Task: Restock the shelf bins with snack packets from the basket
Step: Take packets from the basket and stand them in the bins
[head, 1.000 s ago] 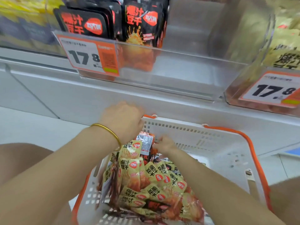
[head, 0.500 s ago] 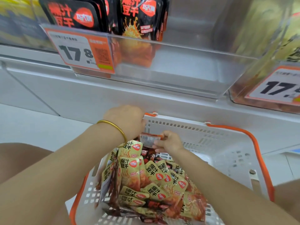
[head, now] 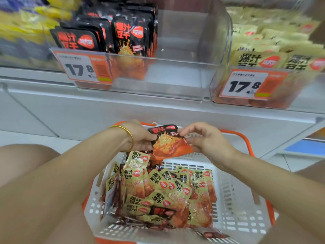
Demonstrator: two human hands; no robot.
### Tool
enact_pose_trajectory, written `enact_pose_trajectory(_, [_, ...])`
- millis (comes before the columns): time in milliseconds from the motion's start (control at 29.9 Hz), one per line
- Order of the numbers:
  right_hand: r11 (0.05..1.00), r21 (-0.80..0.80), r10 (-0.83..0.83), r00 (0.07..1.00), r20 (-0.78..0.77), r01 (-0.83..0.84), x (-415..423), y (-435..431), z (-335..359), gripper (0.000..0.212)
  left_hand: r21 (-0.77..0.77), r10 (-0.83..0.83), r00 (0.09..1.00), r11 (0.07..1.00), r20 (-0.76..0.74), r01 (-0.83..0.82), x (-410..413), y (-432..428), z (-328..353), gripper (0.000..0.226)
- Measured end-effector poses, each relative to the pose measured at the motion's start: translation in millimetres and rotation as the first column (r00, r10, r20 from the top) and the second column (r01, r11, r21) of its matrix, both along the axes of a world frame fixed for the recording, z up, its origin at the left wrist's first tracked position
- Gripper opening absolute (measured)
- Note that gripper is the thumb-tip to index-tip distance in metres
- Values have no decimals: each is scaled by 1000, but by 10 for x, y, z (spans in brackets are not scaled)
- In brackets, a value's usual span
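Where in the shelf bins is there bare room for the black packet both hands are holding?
The clear middle bin is bare on its right, between the upright black packets and its right wall. The right bin is packed with yellow packets. The left hand and right hand hold the black packet above the basket.

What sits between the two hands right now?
Head view: a black packet, held over the basket. The left hand grips its left edge, and the right hand pinches its top right corner.
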State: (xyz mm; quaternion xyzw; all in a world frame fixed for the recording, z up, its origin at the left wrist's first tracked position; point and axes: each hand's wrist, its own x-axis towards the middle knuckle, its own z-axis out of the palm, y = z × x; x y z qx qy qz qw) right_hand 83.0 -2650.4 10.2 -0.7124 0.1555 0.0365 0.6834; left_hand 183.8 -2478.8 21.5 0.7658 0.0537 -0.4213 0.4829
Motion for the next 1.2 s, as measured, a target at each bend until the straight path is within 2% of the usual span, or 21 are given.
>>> enact_pose_trajectory(67, [974, 192, -105, 991, -87, 120, 40, 3, 12, 22, -26, -26, 998, 999, 55, 28, 1, 48, 64, 13])
enact_pose_trajectory(134, [950, 301, -33, 985, -172, 84, 91, 68, 74, 27, -26, -120, 978, 992, 170, 126, -40, 100, 201, 19])
enact_pose_trajectory(200, [962, 267, 104, 978, -183, -52, 153, 172, 239, 25, -42, -190, 934, 976, 302, 213, -46, 183, 410, 12])
enact_pose_trajectory(267, [964, 223, 174, 978, -116, -145, 252, 260, 471, 21, -87, -172, 893, 970, 415, 227, 14, 291, 680, 11])
enact_pose_trajectory(334, [961, 202, 198, 980, -20, -190, 368, 316, 791, 18, -168, -84, 857, 966, 508, 195, 92, 399, 942, 12])
enact_pose_trajectory(401, [970, 142, 187, 979, 87, -198, 518, 331, 1123, 13, -245, 58, 771, 961, 634, 129, 188, 458, 1127, 12])
enact_pose_trajectory(434, [978, 118, 156, 978, 139, -173, 606, 345, 1289, 13, -274, 147, 676, 958, 722, 84, 246, 460, 1186, 12])
enact_pose_trajectory(468, [987, 97, 107, 976, 190, -127, 720, 349, 1423, 13, -282, 225, 528, 959, 819, 29, 320, 455, 1220, 12])
enact_pose_trajectory(501, [994, 81, 48, 970, 238, -69, 841, 360, 1538, 12, -244, 240, 344, 969, 908, -34, 410, 456, 1228, 8])
enact_pose_trajectory(534, [998, 58, -11, 956, 292, -6, 991, 361, 1617, 14, -161, 177, 158, 981, 971, -106, 489, 458, 1224, 9])
enact_pose_trajectory(568, [998, 31, -63, 938, 340, 56, 1136, 373, 1672, 19, -37, 43, 27, 984, 999, -174, 571, 469, 1195, 22])
enact_pose_trajectory(601, [994, 2, -103, 922, 374, 110, 1279, 385, 1699, 25, 89, -99, -37, 971, 994, -221, 646, 483, 1143, 34])
enact_pose_trajectory(634, [988, -29, -132, 913, 386, 155, 1432, 395, 1692, 28, 175, -195, -56, 952, 979, -251, 711, 490, 1068, 42])
enact_pose_trajectory(701, [967, -141, -149, 922, 358, 211, 1678, 438, 1616, 34, 275, -296, -34, 920, 955, -279, 769, 484, 936, 48])
enact_pose_trajectory(735, [946, -230, -144, 930, 339, 230, 1791, 452, 1544, 35, 302, -321, -23, 910, 947, -284, 761, 472, 877, 48])
enact_pose_trajectory(835, [847, -474, -104, 948, 300, 242, 2003, 497, 1387, 38, 307, -344, -73, 901, 936, -307, 776, 454, 756, 48])
enact_pose_trajectory(968, [541, -820, -43, 980, 196, 188, 2056, 518, 1337, 45, 287, -330, -93, 905, 939, -315, 792, 438, 731, 42])
enact_pose_trajectory(1102, [361, -924, -4, 991, 136, 129, 2051, 637, 1318, 58, 255, -305, -121, 915, 945, -314, 790, 428, 724, 41])
enact_pose_trajectory(1202, [312, -943, 2, 993, 121, 114, 2063, 683, 1333, 66, 261, -311, -121, 913, 943, -314, 796, 420, 706, 41])
